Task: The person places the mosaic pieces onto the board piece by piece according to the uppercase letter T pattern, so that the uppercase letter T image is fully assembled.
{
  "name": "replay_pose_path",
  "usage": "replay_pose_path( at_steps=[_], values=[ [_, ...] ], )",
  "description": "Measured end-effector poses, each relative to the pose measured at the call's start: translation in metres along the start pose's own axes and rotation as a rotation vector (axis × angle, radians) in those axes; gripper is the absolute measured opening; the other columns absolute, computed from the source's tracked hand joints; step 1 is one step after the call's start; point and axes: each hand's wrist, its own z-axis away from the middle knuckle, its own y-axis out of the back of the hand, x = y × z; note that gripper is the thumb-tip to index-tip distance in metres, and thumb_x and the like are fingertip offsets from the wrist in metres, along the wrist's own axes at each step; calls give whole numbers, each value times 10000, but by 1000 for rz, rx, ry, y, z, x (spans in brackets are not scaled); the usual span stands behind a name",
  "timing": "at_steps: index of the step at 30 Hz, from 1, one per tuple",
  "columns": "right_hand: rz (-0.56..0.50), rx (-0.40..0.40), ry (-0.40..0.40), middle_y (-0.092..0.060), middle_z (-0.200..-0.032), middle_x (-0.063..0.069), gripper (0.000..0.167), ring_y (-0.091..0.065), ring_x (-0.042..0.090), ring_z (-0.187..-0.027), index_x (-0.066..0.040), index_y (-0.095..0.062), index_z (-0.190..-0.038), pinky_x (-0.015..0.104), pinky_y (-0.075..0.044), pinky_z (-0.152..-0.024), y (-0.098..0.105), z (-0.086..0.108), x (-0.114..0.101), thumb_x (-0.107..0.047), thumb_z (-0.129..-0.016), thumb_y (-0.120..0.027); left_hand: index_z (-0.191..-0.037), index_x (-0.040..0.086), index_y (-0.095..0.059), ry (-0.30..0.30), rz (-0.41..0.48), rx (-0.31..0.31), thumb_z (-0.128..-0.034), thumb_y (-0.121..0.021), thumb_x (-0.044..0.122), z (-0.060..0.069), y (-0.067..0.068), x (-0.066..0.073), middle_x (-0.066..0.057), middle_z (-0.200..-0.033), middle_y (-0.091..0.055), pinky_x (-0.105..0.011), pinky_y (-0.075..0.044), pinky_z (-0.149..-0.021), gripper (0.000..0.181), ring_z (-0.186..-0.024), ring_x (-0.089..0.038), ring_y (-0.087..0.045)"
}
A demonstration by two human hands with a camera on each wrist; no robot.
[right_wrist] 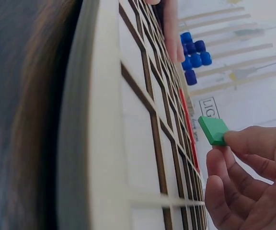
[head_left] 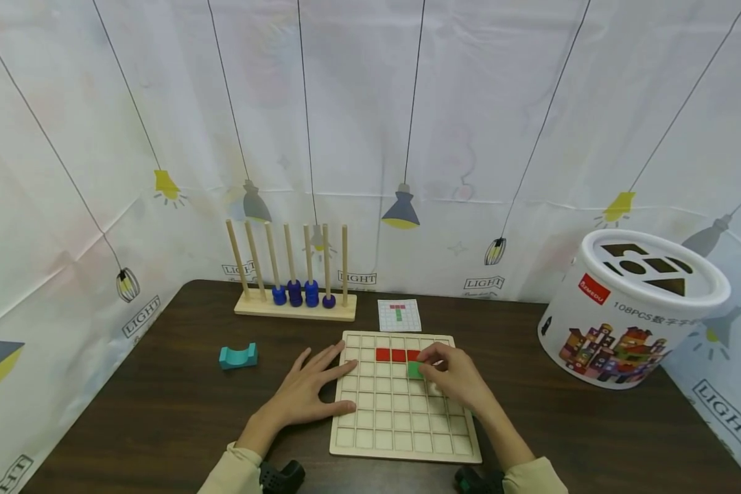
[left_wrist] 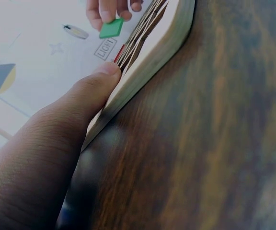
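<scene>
Green tile (right_wrist: pixel 213 130) raised over the grid board (head_left: pixel 401 418)

A dark table (head_left: pixel 160 412) carries everything. At its right stands the white tub (head_left: pixel 632 309). The board lies flat in front of the person, with the bead stand (head_left: pixel 296 311) behind it to the left.

The left hand (head_left: pixel 311 387) rests at the board's left edge, fingers spread and grasping nothing. The right hand (head_left: pixel 457 376) is over the board's right part, thumb and fingertip pinching the green tile.

Just beyond the board's far edge lies the printed card (head_left: pixel 400 314), showing a red bar with a green strip under its middle. Well to the left sits the teal block (head_left: pixel 238 357).

Three red tiles (head_left: pixel 398 355) fill neighbouring cells in a row running left to right. The green tile, tilted and apart from the board, looks square, so it has no clear long axis. From it, the bare cell on the near side of the middle red tile lies just to the left; the right hand is by far the nearer to that cell, judging from the head view.
</scene>
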Motion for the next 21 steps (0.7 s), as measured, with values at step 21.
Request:
replay_pose_path(
  at_steps=[21],
  values=[
    [70,-4,15,-650,-834,13,76,-575,125,-725,-103,-674,-938,236,-472,-613,-22,-17,-6,-86,-865,-657,-1467,318,-353,7,-23,1,-825,-486,722,0,-3,-2,-6,-1585,-211,-617,-77,-1151,770,-1456,-254,-217]
  ],
)
